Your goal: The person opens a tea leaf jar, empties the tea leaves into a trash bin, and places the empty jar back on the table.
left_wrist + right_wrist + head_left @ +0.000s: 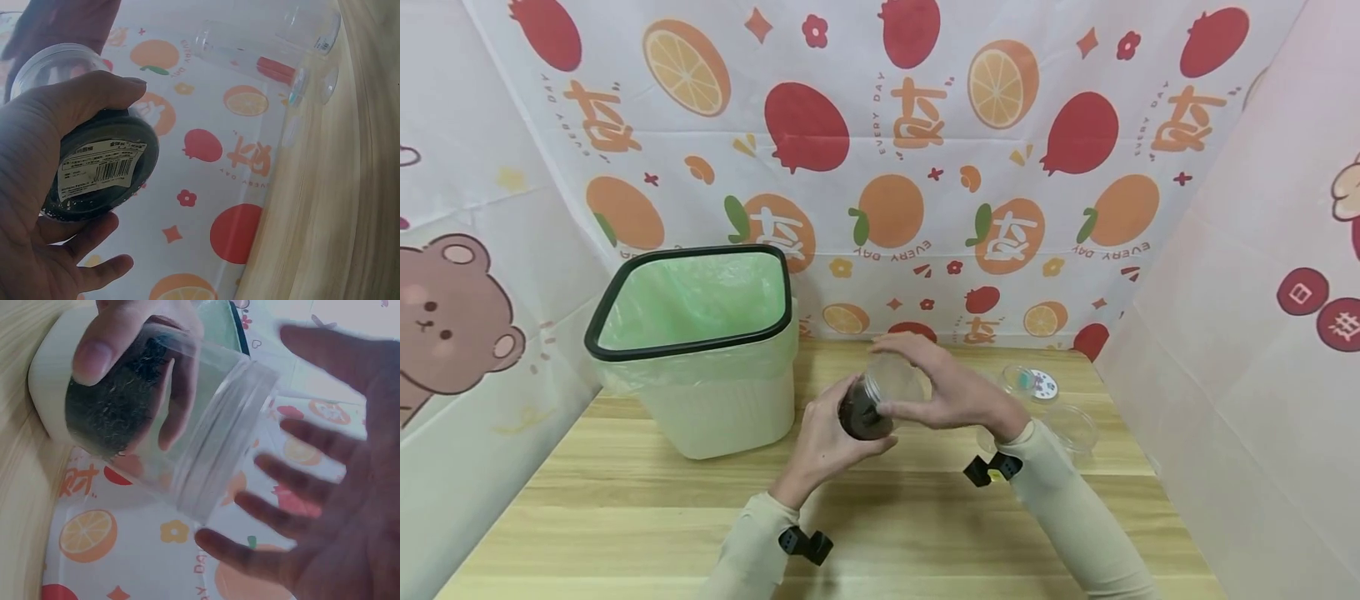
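My left hand (pixel 829 437) grips a clear plastic jar (pixel 147 406) around its lower part, and the jar is tilted. Dark shredded bits (pixel 115 403) fill its base end. A label with a barcode (pixel 100 167) is stuck on the jar's bottom, in the left wrist view. The jar's other end has a clear ridged rim (pixel 228 440); whether this is a lid or a bare neck I cannot tell. Around that end my right hand (pixel 943 387) is spread, its fingers apart and loosely bent. In the right wrist view these fingers look clear of the rim.
A pale green bin (pixel 737 408) with a black rim and a liner stands at the left back. Behind my right forearm are clear containers (pixel 1071 429) and a round printed disc (pixel 1043 385). Fruit-patterned sheeting (pixel 865 158) covers the back wall.
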Available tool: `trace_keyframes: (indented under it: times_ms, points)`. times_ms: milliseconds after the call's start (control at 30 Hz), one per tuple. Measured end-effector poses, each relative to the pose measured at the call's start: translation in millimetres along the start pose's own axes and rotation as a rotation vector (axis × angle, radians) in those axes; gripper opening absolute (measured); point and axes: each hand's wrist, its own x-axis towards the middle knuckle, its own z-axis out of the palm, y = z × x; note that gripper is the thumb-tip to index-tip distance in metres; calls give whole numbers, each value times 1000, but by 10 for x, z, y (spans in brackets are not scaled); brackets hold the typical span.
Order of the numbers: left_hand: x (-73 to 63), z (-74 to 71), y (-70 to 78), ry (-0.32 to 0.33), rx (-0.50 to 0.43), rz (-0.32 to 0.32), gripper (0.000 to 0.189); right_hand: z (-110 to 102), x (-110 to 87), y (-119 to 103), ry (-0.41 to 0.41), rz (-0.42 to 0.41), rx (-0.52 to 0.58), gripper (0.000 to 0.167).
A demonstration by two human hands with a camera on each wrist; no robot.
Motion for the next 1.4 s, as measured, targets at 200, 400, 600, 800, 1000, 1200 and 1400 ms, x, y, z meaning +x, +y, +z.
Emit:
trace_keyframes:
  times_ms: [200, 400, 600, 800, 1000, 1200, 1400]
  points:
    - [11, 13, -6, 17, 31, -8, 86, -37, 99, -48, 69, 322, -26, 54]
    - [15, 45, 1, 11, 69, -13, 90, -39, 197, -112, -19, 622, -120, 71]
    - [17, 49, 22, 19, 107, -2, 91, 5, 276, -174, -118, 736, -216, 89]
    - [10, 66, 1, 18, 133, 12, 92, 27, 290, -215, -200, 741, -244, 92]
    - [-13, 63, -17, 21, 124, -3, 92, 41, 283, -222, -208, 704, -180, 86]
    - [-14, 59, -30, 9, 88, -18, 89, 24, 272, -224, -228, 646, -145, 82]
    - [-27, 52, -41, 11, 74, -17, 88, -8, 235, -219, -261, 545, -127, 72]
